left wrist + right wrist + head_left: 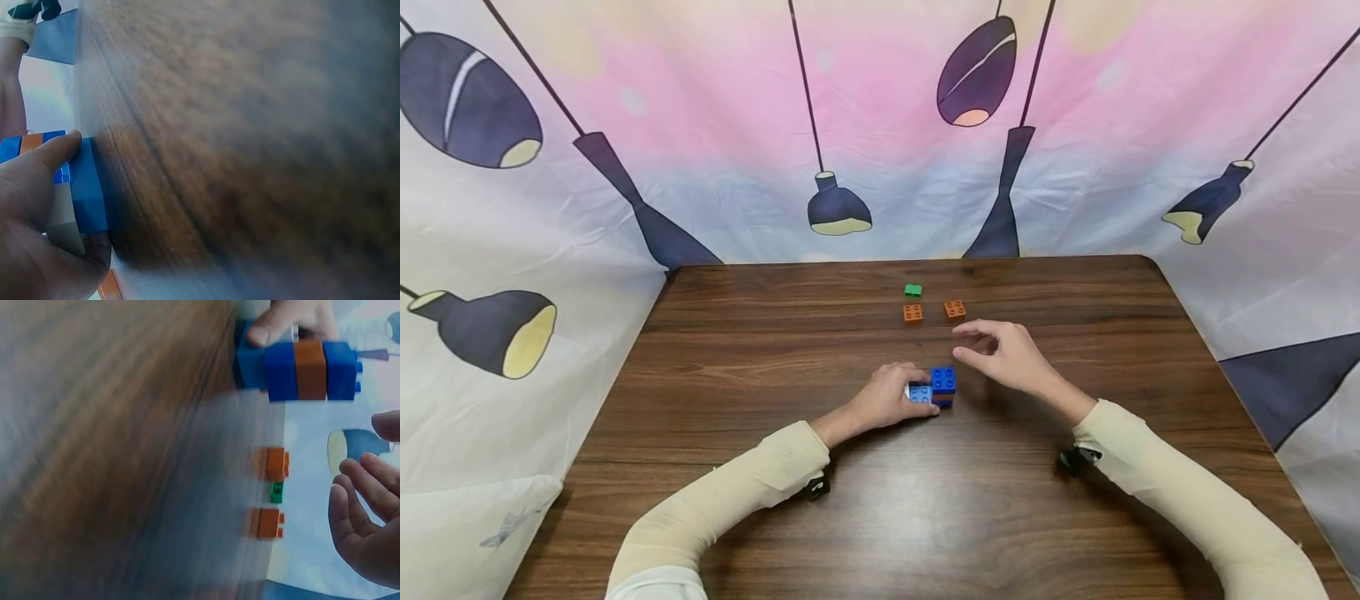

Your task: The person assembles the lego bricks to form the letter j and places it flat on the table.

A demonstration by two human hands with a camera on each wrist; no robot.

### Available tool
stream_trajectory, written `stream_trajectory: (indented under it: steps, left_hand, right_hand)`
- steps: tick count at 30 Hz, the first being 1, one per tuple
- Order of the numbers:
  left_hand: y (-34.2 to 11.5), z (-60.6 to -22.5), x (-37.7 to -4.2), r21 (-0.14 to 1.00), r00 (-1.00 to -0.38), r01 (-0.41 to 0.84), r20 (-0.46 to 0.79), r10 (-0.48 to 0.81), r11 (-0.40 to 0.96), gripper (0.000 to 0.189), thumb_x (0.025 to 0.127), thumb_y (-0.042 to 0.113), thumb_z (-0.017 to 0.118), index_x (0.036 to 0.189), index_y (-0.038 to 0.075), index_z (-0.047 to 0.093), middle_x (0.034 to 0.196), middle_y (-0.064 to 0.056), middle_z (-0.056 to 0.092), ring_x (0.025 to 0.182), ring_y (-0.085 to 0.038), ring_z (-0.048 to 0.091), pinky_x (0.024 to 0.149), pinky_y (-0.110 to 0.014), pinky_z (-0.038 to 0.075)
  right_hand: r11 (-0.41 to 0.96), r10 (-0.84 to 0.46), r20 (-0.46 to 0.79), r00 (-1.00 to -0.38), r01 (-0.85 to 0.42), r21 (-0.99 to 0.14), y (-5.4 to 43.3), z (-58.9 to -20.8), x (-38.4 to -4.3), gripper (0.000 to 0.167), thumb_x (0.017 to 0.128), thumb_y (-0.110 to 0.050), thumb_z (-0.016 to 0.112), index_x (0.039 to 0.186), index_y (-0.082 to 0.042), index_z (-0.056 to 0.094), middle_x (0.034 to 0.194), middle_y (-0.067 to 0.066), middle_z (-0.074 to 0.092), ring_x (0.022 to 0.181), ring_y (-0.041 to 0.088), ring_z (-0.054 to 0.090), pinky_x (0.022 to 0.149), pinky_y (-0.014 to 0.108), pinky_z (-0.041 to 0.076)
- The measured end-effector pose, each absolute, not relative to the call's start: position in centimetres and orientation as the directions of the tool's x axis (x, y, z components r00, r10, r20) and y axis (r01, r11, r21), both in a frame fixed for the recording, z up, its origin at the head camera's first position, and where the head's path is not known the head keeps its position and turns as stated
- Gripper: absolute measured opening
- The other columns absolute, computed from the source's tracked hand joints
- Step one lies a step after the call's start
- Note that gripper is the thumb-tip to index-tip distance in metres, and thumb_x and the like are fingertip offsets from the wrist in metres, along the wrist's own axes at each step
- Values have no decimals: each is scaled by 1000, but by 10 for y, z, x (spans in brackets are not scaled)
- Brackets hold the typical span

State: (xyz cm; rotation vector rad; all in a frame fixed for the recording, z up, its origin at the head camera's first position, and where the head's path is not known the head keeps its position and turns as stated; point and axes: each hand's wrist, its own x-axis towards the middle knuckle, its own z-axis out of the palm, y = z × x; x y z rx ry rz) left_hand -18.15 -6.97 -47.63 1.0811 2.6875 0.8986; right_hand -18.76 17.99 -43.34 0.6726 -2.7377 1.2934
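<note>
Fingers and thumb of my left hand (880, 400) grip a built stack of toy building bricks (943, 386) on the table. At its bottom is a lighter blue brick (89, 194), and a white brick (64, 219) sits against the palm side. The stack's tower shows a dark blue brick (280, 372), an orange brick (310, 370) and another dark blue brick (340, 370) with studs on top. To the right of the tower, apart from it, my right hand (1011, 358) hovers with loosely bent fingers and nothing in them.
Beyond the hands lie two loose orange bricks, one on the left (912, 313) and one on the right (954, 310). A small green brick (913, 291) lies behind them. The brown wooden table (970, 508) ends at a patterned cloth backdrop (895, 108).
</note>
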Motion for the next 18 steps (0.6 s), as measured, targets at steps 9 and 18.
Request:
stream_trajectory:
  steps: [9,18]
  left_hand:
    - [-70,-476,-182,563,-742,595,110,661,574,42,86,34,84,114,4,75,106,-7,73,85,-12,64,72,-26,51]
    - [-70,-475,-181,559,-747,580,76,660,593,44,87,36,83,117,5,74,109,-7,73,88,-12,64,74,-27,51]
  right_hand:
    - [574,-343,199,-918,-373,-729,185,-441,-223,44,93,-32,77,129,-7,70,118,15,73,100,25,70,82,45,57]
    - [616,-332,158,-930,-341,-710,190,-452,-250,50,92,-31,78,135,-8,66,129,15,69,116,32,65,90,51,54]
